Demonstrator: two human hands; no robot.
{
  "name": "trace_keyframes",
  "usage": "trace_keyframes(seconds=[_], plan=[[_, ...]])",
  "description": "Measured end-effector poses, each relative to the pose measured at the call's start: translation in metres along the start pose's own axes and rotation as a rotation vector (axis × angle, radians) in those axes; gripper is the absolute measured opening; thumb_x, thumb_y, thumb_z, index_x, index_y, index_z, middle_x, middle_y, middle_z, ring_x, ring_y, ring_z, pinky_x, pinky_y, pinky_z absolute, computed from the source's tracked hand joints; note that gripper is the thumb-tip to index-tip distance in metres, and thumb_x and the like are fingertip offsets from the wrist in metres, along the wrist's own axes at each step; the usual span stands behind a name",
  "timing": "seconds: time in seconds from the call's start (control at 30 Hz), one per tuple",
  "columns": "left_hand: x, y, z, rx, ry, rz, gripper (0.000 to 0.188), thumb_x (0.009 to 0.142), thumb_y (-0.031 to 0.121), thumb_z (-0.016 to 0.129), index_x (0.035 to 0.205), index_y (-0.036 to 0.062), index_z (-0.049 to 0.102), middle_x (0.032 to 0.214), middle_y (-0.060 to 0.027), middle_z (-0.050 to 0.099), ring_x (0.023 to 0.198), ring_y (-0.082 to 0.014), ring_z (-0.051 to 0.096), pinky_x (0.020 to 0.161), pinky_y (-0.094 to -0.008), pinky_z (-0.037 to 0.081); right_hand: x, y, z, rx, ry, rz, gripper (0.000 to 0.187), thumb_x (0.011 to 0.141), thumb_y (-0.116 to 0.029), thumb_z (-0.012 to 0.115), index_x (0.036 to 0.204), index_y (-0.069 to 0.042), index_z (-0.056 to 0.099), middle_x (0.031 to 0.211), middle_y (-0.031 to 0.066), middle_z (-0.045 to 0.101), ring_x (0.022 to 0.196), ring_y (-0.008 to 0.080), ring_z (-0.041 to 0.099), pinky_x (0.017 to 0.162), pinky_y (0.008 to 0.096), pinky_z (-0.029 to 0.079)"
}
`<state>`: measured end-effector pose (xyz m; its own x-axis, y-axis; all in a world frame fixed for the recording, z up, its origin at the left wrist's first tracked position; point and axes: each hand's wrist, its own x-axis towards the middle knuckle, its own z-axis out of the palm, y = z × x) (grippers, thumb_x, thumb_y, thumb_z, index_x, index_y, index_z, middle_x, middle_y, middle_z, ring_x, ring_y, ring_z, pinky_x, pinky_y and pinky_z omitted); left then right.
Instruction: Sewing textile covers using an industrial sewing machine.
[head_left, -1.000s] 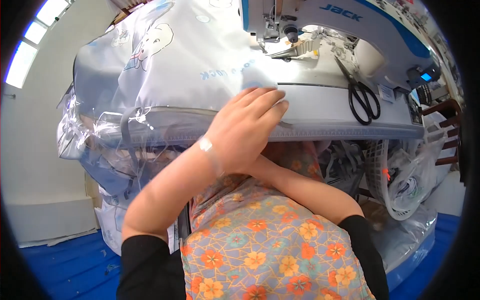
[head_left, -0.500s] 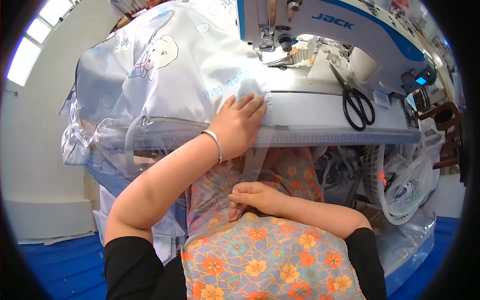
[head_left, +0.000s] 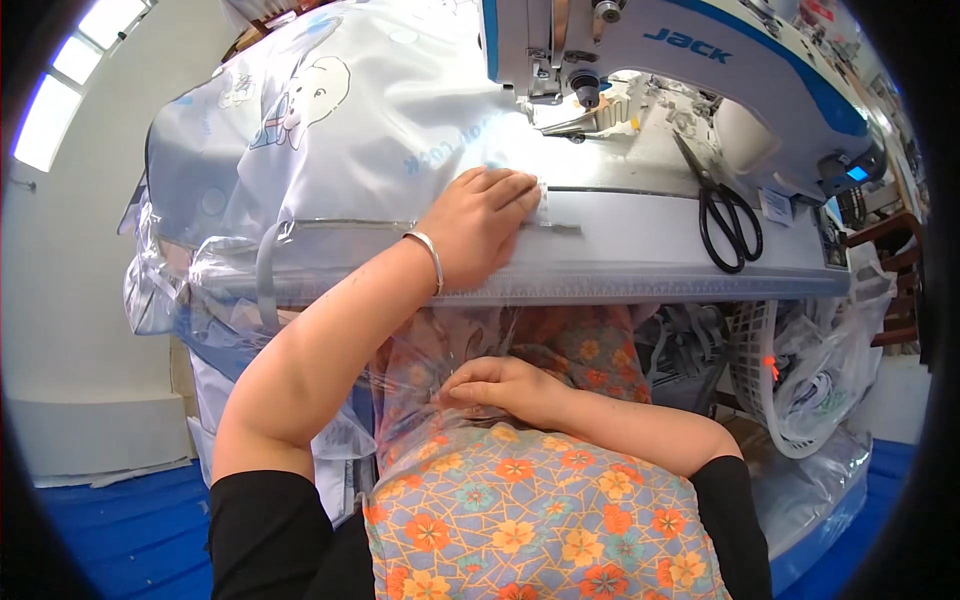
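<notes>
White satiny fabric with a printed cartoon puppy [head_left: 315,100] spreads over the left of the sewing table. My left hand [head_left: 485,225], with a silver bangle at the wrist, bends its fingers together over the fabric's right edge, just in front of the sewing machine [head_left: 680,60]; the thumb is hidden. Low over my lap, my right hand [head_left: 500,388] is closed, its fingers curled against clear plastic sheeting [head_left: 450,345] that hangs from the table edge. Exactly what lies inside those fingers is hard to see. A narrow translucent strip end [head_left: 555,230] shows right of my left hand.
Black-handled scissors [head_left: 730,225] lie on the table at the right, blades toward the machine. A ruler strip [head_left: 640,288] runs along the front edge. Below right stands a white plastic basket [head_left: 755,375] with clear bags. A flowered apron covers my lap.
My left hand's spread fingers have drawn together and bent at the fabric edge. My right hand has moved slightly left and up. The pale strap hanging between them no longer shows.
</notes>
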<state>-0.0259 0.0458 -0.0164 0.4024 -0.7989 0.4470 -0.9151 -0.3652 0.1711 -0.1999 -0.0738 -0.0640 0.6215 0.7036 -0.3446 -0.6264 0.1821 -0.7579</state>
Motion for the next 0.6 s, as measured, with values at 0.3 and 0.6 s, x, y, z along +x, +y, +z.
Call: trace_keyframes(seconds=[0.3, 0.6], plan=[[0.022, -0.04, 0.006, -0.018, 0.038, 0.015, 0.04, 0.079, -0.002, 0.061, 0.119, 0.0008, 0.066, 0.121, -0.0129, 0.066, 0.113, -0.0332, 0.061, 0.099, -0.0442, 0.048, 0.034, 0.004, -0.011, -0.009, -0.056, -0.034, 0.024, 0.102, -0.019, 0.061, 0.113, 0.001, 0.068, 0.118, 0.0102, 0.071, 0.108, 0.0165, 0.066, 0.097, 0.0298, 0.051], [0.044, -0.076, 0.011, -0.065, 0.024, 0.154, 0.03, 0.08, 0.0, 0.065, 0.108, 0.0077, 0.072, 0.109, -0.0088, 0.068, 0.099, -0.0314, 0.066, 0.086, -0.0403, 0.055, 0.026, -0.013, -0.015, 0.079, -0.018, -0.1, 0.022, 0.105, -0.022, 0.056, 0.11, -0.002, 0.063, 0.106, 0.0086, 0.072, 0.099, 0.0137, 0.066, 0.09, 0.0295, 0.053]])
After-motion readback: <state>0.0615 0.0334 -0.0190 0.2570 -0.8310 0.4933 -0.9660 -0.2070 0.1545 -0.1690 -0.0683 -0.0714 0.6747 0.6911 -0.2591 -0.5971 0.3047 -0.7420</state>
